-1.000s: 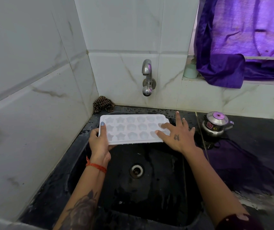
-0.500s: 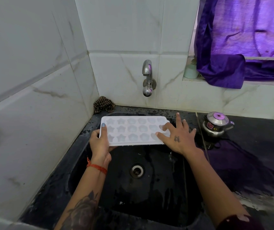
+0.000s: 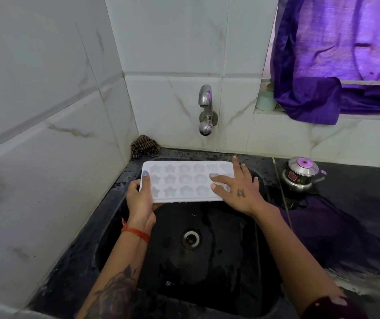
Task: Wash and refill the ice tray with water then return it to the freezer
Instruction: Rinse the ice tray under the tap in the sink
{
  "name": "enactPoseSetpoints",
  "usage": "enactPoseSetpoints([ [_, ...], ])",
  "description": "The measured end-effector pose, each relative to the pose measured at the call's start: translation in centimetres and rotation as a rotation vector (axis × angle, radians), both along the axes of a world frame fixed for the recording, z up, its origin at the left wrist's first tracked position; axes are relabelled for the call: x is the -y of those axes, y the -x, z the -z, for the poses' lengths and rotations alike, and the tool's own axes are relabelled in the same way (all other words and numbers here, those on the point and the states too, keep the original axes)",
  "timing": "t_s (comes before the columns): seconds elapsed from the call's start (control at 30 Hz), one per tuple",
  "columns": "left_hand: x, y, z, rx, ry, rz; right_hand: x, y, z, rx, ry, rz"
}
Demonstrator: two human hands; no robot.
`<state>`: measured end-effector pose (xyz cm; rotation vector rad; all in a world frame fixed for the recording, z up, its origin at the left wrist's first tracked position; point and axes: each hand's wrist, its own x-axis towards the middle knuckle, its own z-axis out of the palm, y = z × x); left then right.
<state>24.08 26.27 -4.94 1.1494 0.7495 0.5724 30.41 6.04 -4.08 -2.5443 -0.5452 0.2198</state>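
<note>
A white ice tray (image 3: 184,180) with star and round moulds is held level over the black sink (image 3: 207,268), below the steel tap (image 3: 205,111). My left hand (image 3: 140,199) grips its left end, thumb on top and fingers underneath. My right hand (image 3: 237,189) lies across the tray's right end with its fingers spread straight over the moulds. No water runs from the tap.
A crumpled brown cloth (image 3: 144,146) sits in the corner behind the sink. A small steel pot (image 3: 300,173) with a lid stands on the wet black counter at right. A purple curtain (image 3: 336,65) and a pale cup (image 3: 265,101) occupy the window ledge.
My right hand's fingers have slid a little further left across the tray's right end. The tray and my left hand hold almost the same place.
</note>
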Motion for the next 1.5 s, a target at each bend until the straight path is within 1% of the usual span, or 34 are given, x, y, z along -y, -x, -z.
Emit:
enactPoseSetpoints([
  [0.13, -0.2, 0.1, 0.1, -0.024, -0.008, 0.002, 0.2, 0.0, -0.2, 0.001, 0.018, -0.008],
  [0.37, 0.1, 0.1, 0.1, -0.011, -0.006, 0.011, 0.2, 0.0, 0.2, 0.164, 0.208, 0.012],
  [0.47, 0.0, 0.1, 0.2, -0.015, -0.008, 0.014, 0.1, 0.0, 0.3, 0.178, 0.242, 0.020],
  [0.67, 0.1, 0.2, 0.1, -0.011, -0.011, 0.015, 0.1, -0.1, 0.4, 0.076, 0.122, -0.024],
  [0.83, 0.1, 0.3, 0.1, -0.022, 0.002, 0.021, 0.4, 0.0, 0.2, 0.033, 0.057, -0.036],
  [0.93, 0.0, 0.3, 0.5, -0.026, 0.017, 0.026, 0.5, 0.0, 0.1, 0.042, 0.033, -0.021],
  [1.07, 0.0, 0.2, 0.5, -0.021, 0.014, 0.024, 0.5, 0.1, 0.3, 0.055, 0.054, -0.002],
  [1.23, 0.0, 0.2, 0.5, -0.027, 0.018, 0.023, 0.6, 0.2, 0.1, 0.023, -0.026, -0.013],
  [1.4, 0.2, 0.0, 0.5, -0.017, 0.007, 0.014, 0.0, 0.4, -0.4, 0.096, -0.109, -0.036],
  [1.5, 0.2, 0.0, 0.6, -0.028, 0.011, 0.022, -0.7, 0.5, -0.4, 0.101, -0.076, -0.074],
])
